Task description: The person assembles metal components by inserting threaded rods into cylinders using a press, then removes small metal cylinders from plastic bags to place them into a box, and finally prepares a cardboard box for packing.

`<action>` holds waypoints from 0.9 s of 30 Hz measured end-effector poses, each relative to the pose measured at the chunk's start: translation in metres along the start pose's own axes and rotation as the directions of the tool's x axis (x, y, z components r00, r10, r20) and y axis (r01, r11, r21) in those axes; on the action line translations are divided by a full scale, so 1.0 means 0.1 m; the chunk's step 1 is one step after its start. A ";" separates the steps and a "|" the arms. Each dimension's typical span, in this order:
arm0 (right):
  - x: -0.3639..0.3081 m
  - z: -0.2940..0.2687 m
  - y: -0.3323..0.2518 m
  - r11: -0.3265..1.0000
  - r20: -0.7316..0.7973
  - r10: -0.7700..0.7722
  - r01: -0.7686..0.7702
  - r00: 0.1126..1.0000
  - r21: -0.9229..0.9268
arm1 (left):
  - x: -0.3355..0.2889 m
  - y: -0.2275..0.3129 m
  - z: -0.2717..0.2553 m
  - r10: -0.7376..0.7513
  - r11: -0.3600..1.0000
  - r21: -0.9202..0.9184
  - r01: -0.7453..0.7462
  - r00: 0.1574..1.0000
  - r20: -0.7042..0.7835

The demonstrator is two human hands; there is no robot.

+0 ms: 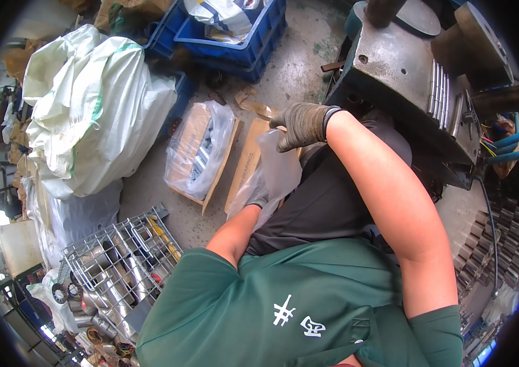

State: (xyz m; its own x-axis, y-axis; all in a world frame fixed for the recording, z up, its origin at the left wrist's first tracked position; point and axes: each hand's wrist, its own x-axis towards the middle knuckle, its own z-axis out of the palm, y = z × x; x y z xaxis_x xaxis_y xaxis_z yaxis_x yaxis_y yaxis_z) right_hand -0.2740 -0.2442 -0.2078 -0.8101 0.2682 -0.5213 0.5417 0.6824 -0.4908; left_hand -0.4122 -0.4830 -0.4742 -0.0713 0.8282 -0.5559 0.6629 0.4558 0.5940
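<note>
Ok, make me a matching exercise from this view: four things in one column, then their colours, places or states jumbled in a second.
Things:
1. Large sack
2. Wire basket
3. Right hand
4. Plastic crates

Descriptions:
A. gloved, holding a plastic bag
B. blue, near the top edge
C. lower left, with metal parts inside
D. white with green striping

Pairs: 1-D, 2-C, 3-A, 4-B

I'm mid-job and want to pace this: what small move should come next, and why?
Probably spread the bag wider over the nearer box: the right hand is at its upper edge, the left hand lower at the plastic, and the neighbouring box has metal parts inside clear plastic.
</note>
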 end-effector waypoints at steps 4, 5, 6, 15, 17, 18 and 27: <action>-0.06 -0.03 0.00 0.997 0.032 0.055 -0.053 0.998 -0.060 | -0.04 -0.10 -0.05 -0.029 0.998 0.060 0.031 0.999 -0.028; -0.11 -0.09 -0.06 0.997 0.043 0.080 -0.081 0.996 0.019 | -0.08 -0.13 -0.08 -0.044 0.995 0.092 0.046 0.999 -0.032; -0.10 -0.05 -0.04 0.996 0.049 0.080 -0.081 0.996 0.022 | -0.10 -0.14 -0.11 -0.055 0.991 0.121 0.060 0.998 -0.038; 0.07 -0.03 0.00 0.996 -0.026 -0.012 0.009 1.000 -0.090 | -0.58 0.58 -1.00 0.238 0.776 0.580 -0.247 0.967 0.093; 0.06 -0.06 -0.02 0.995 -0.037 -0.028 0.025 0.999 -0.100 | -0.72 0.79 -1.38 0.146 0.983 0.101 -0.154 0.986 0.079; 0.08 -0.06 -0.04 0.994 -0.038 -0.032 0.028 0.999 -0.101 | -0.76 0.78 -1.51 0.085 0.976 -0.208 -0.064 0.992 0.094; -0.02 -0.09 0.02 0.998 -0.057 -0.010 0.006 0.998 -0.062 | 0.41 0.27 -2.51 -0.142 0.910 0.287 0.300 0.873 -0.466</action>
State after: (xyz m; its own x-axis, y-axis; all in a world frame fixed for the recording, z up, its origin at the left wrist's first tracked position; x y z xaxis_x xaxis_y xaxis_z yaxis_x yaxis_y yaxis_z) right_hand -0.2737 -0.2373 -0.2013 -0.8269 0.2997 -0.4758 0.5215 0.7251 -0.4497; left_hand -0.5842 -0.3550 -0.3345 -0.5035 0.8107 -0.2987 0.7952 0.5700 0.2067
